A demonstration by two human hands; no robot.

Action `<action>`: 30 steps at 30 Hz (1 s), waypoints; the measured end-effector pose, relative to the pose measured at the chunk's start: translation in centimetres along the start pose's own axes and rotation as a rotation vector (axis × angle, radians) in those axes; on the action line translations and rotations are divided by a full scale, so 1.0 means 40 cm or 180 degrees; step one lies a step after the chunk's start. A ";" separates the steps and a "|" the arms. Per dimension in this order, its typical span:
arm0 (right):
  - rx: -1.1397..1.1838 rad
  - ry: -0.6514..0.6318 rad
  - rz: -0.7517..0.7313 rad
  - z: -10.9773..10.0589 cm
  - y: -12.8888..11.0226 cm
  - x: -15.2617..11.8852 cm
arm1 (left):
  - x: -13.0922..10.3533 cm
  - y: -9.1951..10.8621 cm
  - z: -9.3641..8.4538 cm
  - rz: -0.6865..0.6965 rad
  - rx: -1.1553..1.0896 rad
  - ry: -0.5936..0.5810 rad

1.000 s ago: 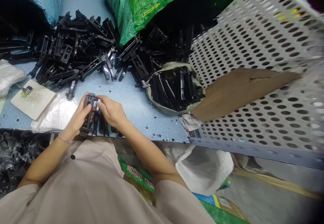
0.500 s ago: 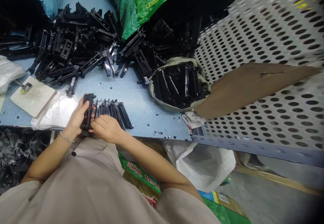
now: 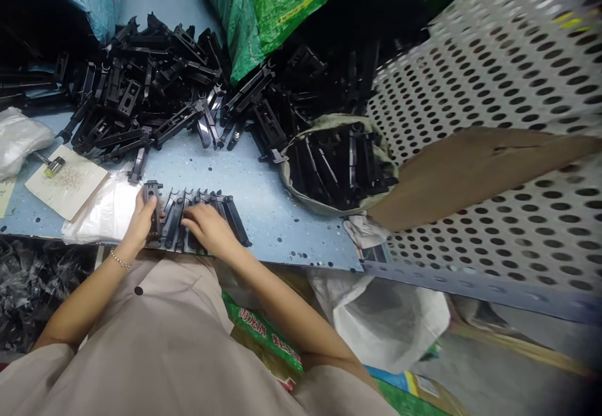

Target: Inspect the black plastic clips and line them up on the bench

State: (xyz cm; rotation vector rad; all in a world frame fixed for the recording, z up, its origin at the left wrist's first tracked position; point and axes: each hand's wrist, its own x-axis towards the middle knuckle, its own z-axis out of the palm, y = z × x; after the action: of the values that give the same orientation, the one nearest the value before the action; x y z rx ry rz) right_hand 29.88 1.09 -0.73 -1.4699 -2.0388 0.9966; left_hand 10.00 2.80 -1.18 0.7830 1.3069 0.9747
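My left hand (image 3: 141, 221) grips a long black plastic part (image 3: 152, 206) with slots, held upright at the left end of a row. The thumb lies across its face. Beside it, a row of similar black plastic parts (image 3: 229, 215) lies side by side near the table's front edge, their hooked ends pointing away from me. My right hand (image 3: 209, 228) reaches over the middle of this row, fingers bent and closed upon the parts; its fingertips are partly hidden among them.
A large heap of black parts (image 3: 126, 99) spreads across the back of the blue table (image 3: 263, 215), under a green sack (image 3: 282, 8). A cloth bag (image 3: 338, 206) full of parts stands right. Clear plastic bags (image 3: 106, 209) and a pale board (image 3: 66, 184) lie left.
My right hand has left the part in my left hand and moved onto the row. The left hand with its part has shifted slightly left, uncovering more of the row.
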 end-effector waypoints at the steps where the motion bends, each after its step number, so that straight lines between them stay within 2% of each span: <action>1: -0.0231 0.0124 0.0057 -0.004 0.016 0.000 | 0.008 -0.010 0.009 -0.0159 -0.0231 -0.0014; 3: -0.0408 0.0316 0.0091 -0.015 0.032 -0.004 | 0.006 -0.015 0.029 -0.0269 -0.0631 -0.0042; 5: -0.0403 0.0646 -0.0070 -0.034 0.023 -0.015 | -0.013 -0.001 0.047 -0.0111 -0.0721 -0.0165; 7: -0.0453 0.0891 -0.0474 -0.063 -0.003 -0.028 | -0.036 0.027 0.053 -0.0113 -0.0515 -0.0607; 8: -0.0538 0.0885 -0.0729 -0.079 -0.019 -0.034 | -0.045 0.043 0.052 -0.0267 -0.0406 -0.0932; 10: -0.0782 0.0628 -0.1242 -0.110 -0.049 -0.041 | -0.056 0.071 0.042 -0.0860 -0.0319 -0.1623; 12: -0.0992 0.0229 -0.1599 -0.129 -0.071 -0.042 | -0.056 0.088 0.029 -0.1492 -0.0349 -0.2143; 14: -0.1100 -0.0109 -0.1759 -0.136 -0.083 -0.044 | -0.052 0.093 0.012 -0.1910 -0.0268 -0.2452; 16: -0.1133 -0.0371 -0.1735 -0.136 -0.081 -0.050 | -0.049 0.088 -0.009 -0.2056 -0.0091 -0.2552; 18: -0.1062 -0.0442 -0.1508 -0.136 -0.063 -0.059 | -0.048 0.074 -0.035 -0.1734 0.0152 -0.2308; 19: -0.0941 -0.0410 -0.1333 -0.136 -0.049 -0.062 | -0.047 0.065 -0.049 -0.1353 0.0389 -0.1993; 22: 0.0008 -0.0053 -0.0692 -0.124 -0.002 -0.059 | -0.038 0.030 -0.082 0.0321 0.1798 -0.0522; 23: 0.0517 0.0086 -0.0453 -0.113 0.010 -0.054 | -0.032 0.019 -0.089 0.0788 0.2384 -0.0119; 24: 0.1068 0.0192 -0.0206 -0.098 0.019 -0.048 | -0.025 0.010 -0.094 0.1127 0.2914 0.0132; 26: 0.2107 0.0284 0.0285 -0.062 0.020 -0.034 | -0.009 -0.001 -0.107 0.1433 0.3526 0.0239; 27: 0.2543 0.0274 0.0509 -0.044 0.013 -0.028 | -0.001 -0.001 -0.116 0.1461 0.3545 0.0199; 30: 0.3532 0.0087 0.0940 -0.003 -0.020 -0.011 | 0.016 0.014 -0.151 0.1343 0.2703 0.0061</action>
State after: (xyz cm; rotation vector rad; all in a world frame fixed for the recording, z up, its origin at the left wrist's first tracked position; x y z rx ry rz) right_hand 29.61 0.56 0.00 -1.1004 -0.8828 1.7842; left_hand 3.92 3.23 -1.69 1.7533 1.6169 0.7187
